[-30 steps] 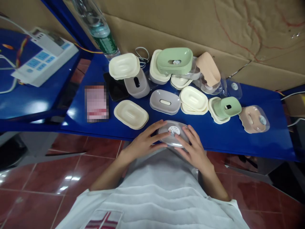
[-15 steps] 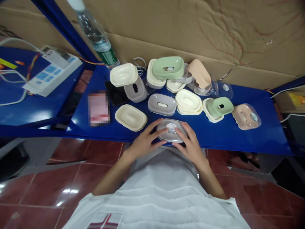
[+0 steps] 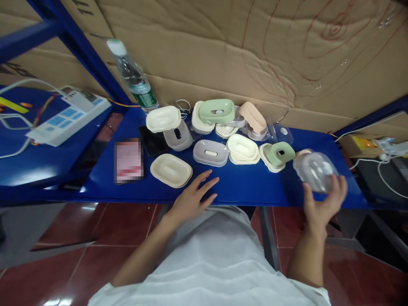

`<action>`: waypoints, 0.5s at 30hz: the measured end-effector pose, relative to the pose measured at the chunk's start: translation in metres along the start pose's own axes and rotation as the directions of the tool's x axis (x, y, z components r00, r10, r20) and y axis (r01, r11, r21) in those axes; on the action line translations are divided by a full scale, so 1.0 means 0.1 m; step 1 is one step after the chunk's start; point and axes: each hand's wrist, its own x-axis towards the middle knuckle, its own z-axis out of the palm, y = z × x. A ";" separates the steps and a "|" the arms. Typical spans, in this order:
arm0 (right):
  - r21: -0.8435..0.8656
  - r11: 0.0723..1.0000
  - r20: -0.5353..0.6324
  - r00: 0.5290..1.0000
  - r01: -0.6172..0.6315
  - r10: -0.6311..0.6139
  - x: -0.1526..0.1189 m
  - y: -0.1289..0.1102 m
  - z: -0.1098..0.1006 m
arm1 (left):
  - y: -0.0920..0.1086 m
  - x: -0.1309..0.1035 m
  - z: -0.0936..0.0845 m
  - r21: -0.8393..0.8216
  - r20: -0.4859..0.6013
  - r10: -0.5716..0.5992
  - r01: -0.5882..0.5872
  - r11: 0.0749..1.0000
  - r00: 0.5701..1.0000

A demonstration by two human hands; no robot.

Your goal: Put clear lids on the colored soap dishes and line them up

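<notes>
My right hand (image 3: 323, 204) grips a grey soap dish with a clear lid (image 3: 317, 172) at the right of the table, thumb on one side and fingers on the other. That dish hides most of a pink soap dish (image 3: 304, 151) behind it. Near the front edge, my left hand (image 3: 194, 195) is open with its fingers spread and holds nothing. Closest to it are a cream oval dish (image 3: 171, 170) and a grey dish with a slotted insert (image 3: 210, 153). A cream pair of trays (image 3: 243, 148) and a green dish on a cream one (image 3: 282, 154) stand further right.
At the back are a green dish (image 3: 216, 111), a peach tray (image 3: 253, 117) and a clear lid (image 3: 283, 134). A water bottle (image 3: 137, 83) stands at the back left. A blurred pink item (image 3: 128, 160) and a power strip (image 3: 72, 114) lie to the left.
My right hand has carried the lidded grey dish from the front middle to the far right, beside the pink one. My left hand has let go of it and stays near the front edge.
</notes>
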 end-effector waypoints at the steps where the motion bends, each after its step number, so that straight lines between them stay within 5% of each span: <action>1: -0.057 0.997 -0.063 0.997 -0.045 0.041 0.02 0.29 -0.04 | 0.00 0.00 0.01 0.015 0.000 0.004 -0.004 1.000 1.000; 6: -0.163 0.926 -0.185 0.933 -0.340 0.310 0.03 1.35 -0.03 | -0.02 0.00 0.03 0.051 -0.021 0.008 -0.007 0.999 1.000; 10: -0.175 0.895 -0.077 0.912 -0.410 0.403 0.01 1.53 0.13 | -0.02 0.00 0.04 0.066 -0.011 0.015 -0.015 0.998 1.000; 15: -0.172 0.937 0.101 0.941 -0.305 0.324 0.05 1.59 0.25 | -0.01 0.04 0.06 0.081 0.000 0.022 -0.022 0.996 1.000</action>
